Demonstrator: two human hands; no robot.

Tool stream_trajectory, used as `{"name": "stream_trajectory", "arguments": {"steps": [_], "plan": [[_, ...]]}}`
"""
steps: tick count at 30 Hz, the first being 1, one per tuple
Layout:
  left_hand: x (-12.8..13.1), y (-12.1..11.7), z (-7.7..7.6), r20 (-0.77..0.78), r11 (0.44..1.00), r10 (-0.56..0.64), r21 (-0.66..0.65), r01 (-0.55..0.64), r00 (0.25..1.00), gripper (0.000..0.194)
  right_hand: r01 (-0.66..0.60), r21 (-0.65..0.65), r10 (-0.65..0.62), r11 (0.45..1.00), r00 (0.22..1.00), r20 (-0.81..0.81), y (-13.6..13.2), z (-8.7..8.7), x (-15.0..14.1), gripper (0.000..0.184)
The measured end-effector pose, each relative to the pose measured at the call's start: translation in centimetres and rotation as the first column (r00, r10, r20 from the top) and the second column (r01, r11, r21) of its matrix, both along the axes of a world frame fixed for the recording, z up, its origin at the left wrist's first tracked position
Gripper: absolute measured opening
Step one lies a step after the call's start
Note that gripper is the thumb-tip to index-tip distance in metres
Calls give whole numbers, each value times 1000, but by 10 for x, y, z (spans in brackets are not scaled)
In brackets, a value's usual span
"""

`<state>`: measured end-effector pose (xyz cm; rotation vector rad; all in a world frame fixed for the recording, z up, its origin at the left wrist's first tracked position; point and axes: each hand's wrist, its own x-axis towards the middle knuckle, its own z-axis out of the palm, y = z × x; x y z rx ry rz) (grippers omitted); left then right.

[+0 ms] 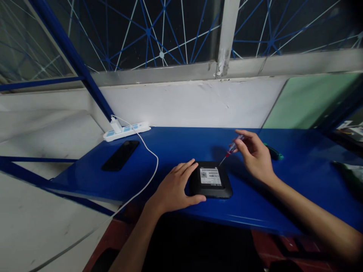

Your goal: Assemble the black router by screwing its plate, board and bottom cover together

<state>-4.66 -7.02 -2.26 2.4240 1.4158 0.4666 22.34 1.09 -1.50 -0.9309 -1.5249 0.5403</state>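
A flat black device box [227, 187] with rounded corners lies on the blue table; a white label with a printed square code [210, 176] covers the middle of its upper face. My left hand [172, 188] grips the box from its left side, fingers at the far edge and thumb at the near edge. In my right hand [255, 155] is a screwdriver [234, 146] with a clear purplish handle and a red collar, held by the fingers. The shaft slants down to the left, and its tip meets the box near the label's far right corner.
A black phone [120, 155] lies at the left, near a white power strip [129, 130] with a charger plugged in. A white cable [154, 170] runs across the blue table [181, 141]. A green object [274, 152] sits partly behind my right hand. Behind stands a white wall.
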Motion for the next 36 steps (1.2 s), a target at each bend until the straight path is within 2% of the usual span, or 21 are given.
{"name": "stream_trajectory", "arguments": {"steps": [5, 8, 14, 21, 30, 36], "plan": [[0, -1, 2, -21, 1000, -4, -3, 4, 1000, 81, 1, -8, 0, 1000, 1000, 24, 1, -3, 0, 39], [1, -1, 2, -40, 1000, 8, 3, -8, 999, 83, 26, 3, -26, 1000, 1000, -10, 1, -2, 0, 42], [1, 2, -3, -90, 996, 57, 67, -51, 994, 87, 2, -15, -2, 1000, 1000, -20, -6, 2, -3, 32], [2, 3, -7, -132, 987, 103, 140, -84, 986, 81, -50, -12, 50, 999, 999, 1, -11, 2, -5, 33], [3, 3, -6, -124, 987, 106, 136, -89, 987, 81, -95, -37, 98, 995, 993, 63, -17, 1, -6, 32], [1, 3, -7, -123, 989, 97, 124, -82, 988, 83, -205, -87, 200, 975, 978, -63, -20, 7, -7, 26]]}}
